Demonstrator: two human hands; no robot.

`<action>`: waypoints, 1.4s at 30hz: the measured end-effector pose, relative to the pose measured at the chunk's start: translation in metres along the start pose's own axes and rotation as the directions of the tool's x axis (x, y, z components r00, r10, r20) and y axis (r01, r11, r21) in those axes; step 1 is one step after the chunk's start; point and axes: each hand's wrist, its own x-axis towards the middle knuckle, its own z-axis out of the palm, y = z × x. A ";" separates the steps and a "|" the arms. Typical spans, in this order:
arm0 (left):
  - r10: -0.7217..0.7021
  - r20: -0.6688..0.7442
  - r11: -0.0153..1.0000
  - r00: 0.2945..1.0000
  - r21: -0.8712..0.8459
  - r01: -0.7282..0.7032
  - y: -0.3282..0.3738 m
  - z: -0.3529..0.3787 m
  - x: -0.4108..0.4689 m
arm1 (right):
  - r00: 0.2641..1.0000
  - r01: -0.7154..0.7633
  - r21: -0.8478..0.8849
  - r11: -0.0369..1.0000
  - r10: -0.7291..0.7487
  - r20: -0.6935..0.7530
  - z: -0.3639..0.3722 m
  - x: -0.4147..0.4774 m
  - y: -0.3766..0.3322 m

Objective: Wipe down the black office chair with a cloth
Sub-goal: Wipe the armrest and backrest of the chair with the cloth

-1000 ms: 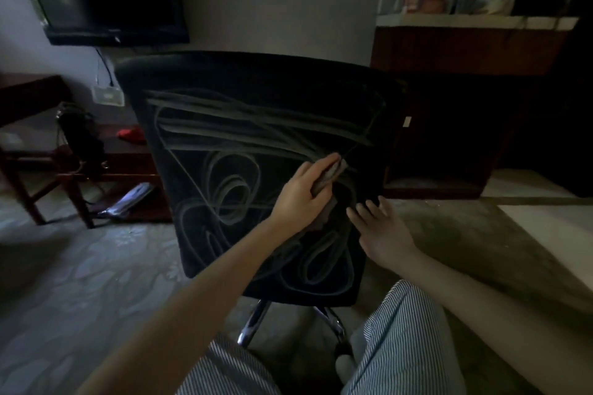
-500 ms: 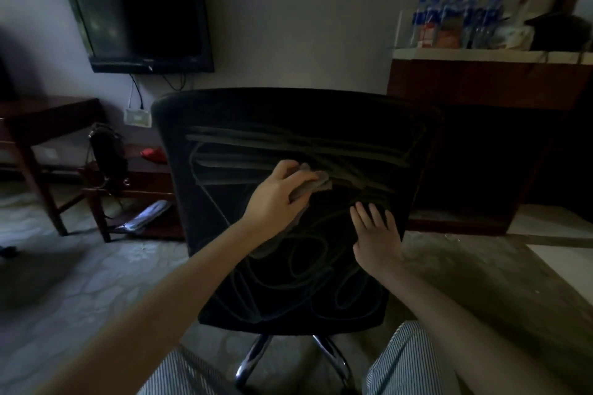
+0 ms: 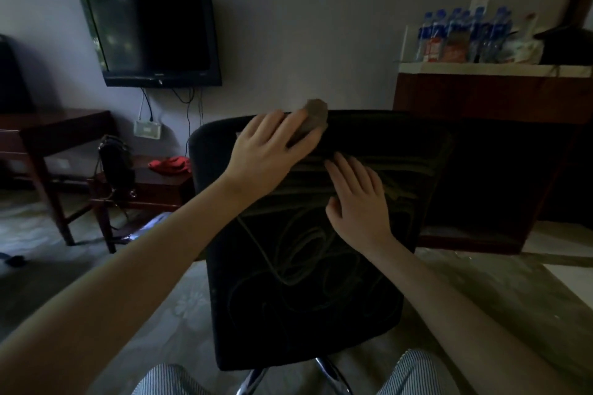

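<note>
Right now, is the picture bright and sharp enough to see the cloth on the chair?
Head view: dim overall; the chair back is nearly black, only pale wipe streaks show; the cloth held by the left hand looks blurred; the right hand is sharper; wide-angle lens tilts lines near the edges.

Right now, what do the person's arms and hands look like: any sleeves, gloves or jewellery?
No gloves: the left hand and right hand are bare. Both forearms are bare too, with no sleeves in frame. No watch, ring or band shows, though the light is dim. Striped trousers show at the bottom edge.
</note>
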 end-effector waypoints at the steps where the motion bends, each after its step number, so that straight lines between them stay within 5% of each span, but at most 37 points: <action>1: 0.054 0.011 0.998 0.998 0.022 -0.054 -0.002 0.004 0.003 | 1.000 -0.005 0.006 1.000 0.005 -0.027 0.002 0.004 0.000; 3: 0.126 0.065 0.989 0.990 0.063 -0.130 0.000 0.014 0.004 | 0.999 -0.024 0.005 1.000 0.024 -0.033 0.010 0.009 0.003; 8: 0.054 0.107 0.997 0.993 0.056 -0.060 0.018 0.036 -0.005 | 0.999 -0.039 -0.042 0.998 0.040 0.031 0.030 0.013 0.011; 17: 0.350 0.320 0.934 0.881 -0.045 -0.355 0.038 0.048 -0.074 | 1.000 0.018 -0.030 0.999 -0.019 -0.012 0.045 0.015 0.020; 20: 0.353 0.276 0.928 0.894 0.015 -0.372 0.017 0.040 -0.054 | 1.000 0.015 -0.075 0.997 -0.014 0.011 0.049 0.019 0.021; 28: 0.117 0.062 0.983 0.991 0.133 -0.125 -0.010 0.021 -0.018 | 0.999 0.048 -0.094 0.994 -0.050 -0.016 0.055 0.022 0.033; 36: 0.324 0.301 0.942 0.897 -0.013 -0.336 0.015 0.028 -0.100 | 0.999 0.049 -0.056 0.997 -0.049 0.002 0.056 0.022 0.040; 39: 0.412 0.300 0.905 0.860 -0.028 -0.424 0.008 0.024 -0.095 | 0.999 0.052 -0.052 0.997 -0.052 -0.009 0.055 0.020 0.041; 42: 0.351 0.224 0.929 0.909 0.036 -0.367 -0.016 0.013 -0.068 | 0.998 0.056 -0.054 0.997 -0.057 -0.021 0.056 0.019 0.043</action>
